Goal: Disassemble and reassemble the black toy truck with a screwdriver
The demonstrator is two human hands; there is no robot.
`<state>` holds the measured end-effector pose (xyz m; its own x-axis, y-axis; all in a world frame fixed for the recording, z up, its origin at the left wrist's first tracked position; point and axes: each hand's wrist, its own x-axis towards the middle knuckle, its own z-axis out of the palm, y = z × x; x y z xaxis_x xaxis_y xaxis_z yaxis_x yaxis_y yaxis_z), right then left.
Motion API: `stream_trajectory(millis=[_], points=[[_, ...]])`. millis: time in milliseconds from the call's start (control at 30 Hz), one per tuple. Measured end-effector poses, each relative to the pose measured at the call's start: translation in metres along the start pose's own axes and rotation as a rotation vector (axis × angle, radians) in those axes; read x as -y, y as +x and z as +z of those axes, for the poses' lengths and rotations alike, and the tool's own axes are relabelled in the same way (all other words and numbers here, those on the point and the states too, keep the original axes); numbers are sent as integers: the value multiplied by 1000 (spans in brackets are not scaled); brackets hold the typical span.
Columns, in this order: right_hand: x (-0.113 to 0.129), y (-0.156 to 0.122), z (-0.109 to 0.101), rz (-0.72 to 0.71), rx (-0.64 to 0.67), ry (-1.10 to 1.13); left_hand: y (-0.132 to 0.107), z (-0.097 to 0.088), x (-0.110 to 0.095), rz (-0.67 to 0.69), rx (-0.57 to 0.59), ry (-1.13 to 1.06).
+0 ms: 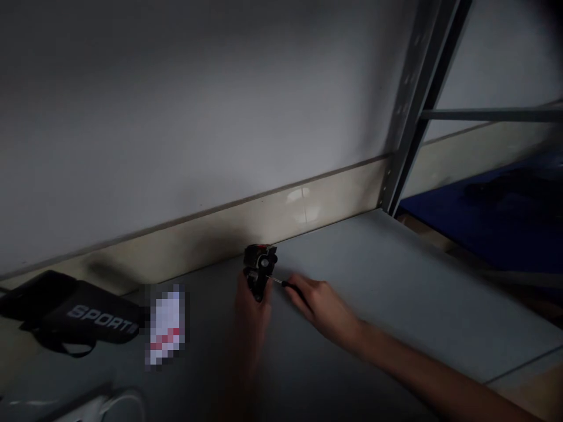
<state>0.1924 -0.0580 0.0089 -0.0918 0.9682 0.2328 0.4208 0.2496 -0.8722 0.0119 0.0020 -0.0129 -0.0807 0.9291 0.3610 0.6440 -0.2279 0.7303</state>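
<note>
Black device (pixel 264 257) in the left hand (pixel 254 312), slim tool (pixel 288 285) at its side

The left hand gripped the device's lower part, near the back edge of the grey tabletop (pixel 352 264). The right hand (pixel 324 305), apart from the left and lower than the device, was clamped on the tool, which pointed left toward the device; contact at its tip was too small to tell.

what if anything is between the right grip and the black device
Only the thin tool held in the right grip, its shaft pointing at the black device; nothing else visible blocks the gap.
</note>
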Motion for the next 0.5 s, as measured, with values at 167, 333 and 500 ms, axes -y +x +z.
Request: stream_trajectory(millis=[167,333,500], points=[[-3,3,-1,105,4,159,0,-2,-1,50,30,82],[-5,10,-4,445,232,750,1,-3,-1,64,-38,57],[0,4,-5,102,99,248,4,-5,-1,26,-12,61]])
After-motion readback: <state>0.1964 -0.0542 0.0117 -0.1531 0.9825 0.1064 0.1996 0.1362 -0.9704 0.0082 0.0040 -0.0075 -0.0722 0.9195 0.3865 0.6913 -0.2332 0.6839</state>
